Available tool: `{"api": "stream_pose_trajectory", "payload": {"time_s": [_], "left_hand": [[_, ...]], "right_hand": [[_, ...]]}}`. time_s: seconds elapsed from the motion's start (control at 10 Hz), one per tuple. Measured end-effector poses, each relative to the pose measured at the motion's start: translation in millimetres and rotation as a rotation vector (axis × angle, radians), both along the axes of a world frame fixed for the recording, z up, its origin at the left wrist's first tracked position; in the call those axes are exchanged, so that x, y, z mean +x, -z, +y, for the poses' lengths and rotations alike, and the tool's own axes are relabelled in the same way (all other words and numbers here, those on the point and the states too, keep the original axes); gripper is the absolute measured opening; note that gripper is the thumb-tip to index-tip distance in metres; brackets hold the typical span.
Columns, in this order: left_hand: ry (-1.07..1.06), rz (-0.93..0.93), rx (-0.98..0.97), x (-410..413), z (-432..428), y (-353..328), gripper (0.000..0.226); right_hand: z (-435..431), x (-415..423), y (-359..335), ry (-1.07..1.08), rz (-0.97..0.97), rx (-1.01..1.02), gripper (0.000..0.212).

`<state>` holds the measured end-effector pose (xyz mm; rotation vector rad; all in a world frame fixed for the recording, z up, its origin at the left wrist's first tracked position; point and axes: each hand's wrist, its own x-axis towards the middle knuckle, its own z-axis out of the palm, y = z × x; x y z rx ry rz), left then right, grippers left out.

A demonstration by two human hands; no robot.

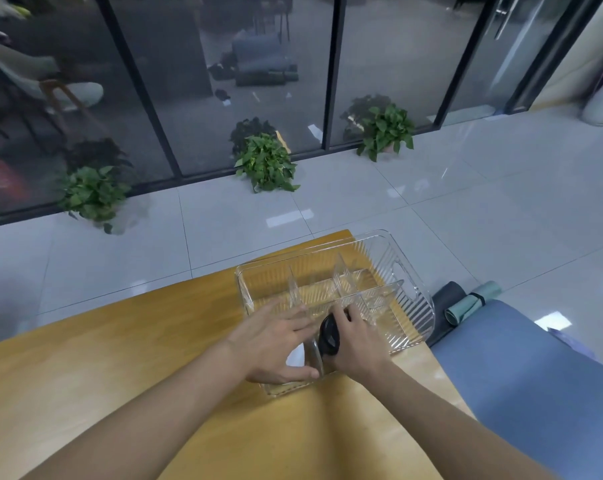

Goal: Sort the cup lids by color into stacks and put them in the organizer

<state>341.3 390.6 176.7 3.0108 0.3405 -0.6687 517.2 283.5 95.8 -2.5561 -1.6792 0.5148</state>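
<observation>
Since the black lids (pixel 329 336) had to go into a slot on edge, the right fingers (pixel 345 315) were curled tight round the stack; the thumb was hidden. Right hand (pixel 357 344) sat over the near end of the clear organizer (pixel 411 271), at 3 o'clock of a divider (pixel 315 355). Left fingers (pixel 302 322) lay nearly straight over the white lids (pixel 295 356) at 9 o'clock of that divider, likely steadying them; left hand (pixel 276 344) gripped nothing visible. Compartments toward 1 o'clock looked unfilled. Organizer stood on the wooden table (pixel 120 358).
</observation>
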Motion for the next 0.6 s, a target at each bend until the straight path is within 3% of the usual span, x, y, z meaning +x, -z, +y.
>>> {"api": "stream_pose_trajectory", "payload": {"time_s": [0.3, 0.5, 0.6], "left_hand": [[-0.068, 0.011, -0.03, -3.9, -8.8, -1.3, 0.099], [-0.148, -0.094, -0.056, -9.8, -19.7, -18.4, 0.101], [-0.16, -0.129, -0.039, -16.2, -26.3, -31.9, 0.101]], "right_hand": [[0.0, -6.3, -6.5, 0.005, -0.046, -0.044, 0.088], [-4.9, -3.9, -26.5, -0.004, -0.005, -0.016, 0.097], [-9.4, -8.1, -47.3, 0.007, -0.016, 0.034, 0.088]]}}
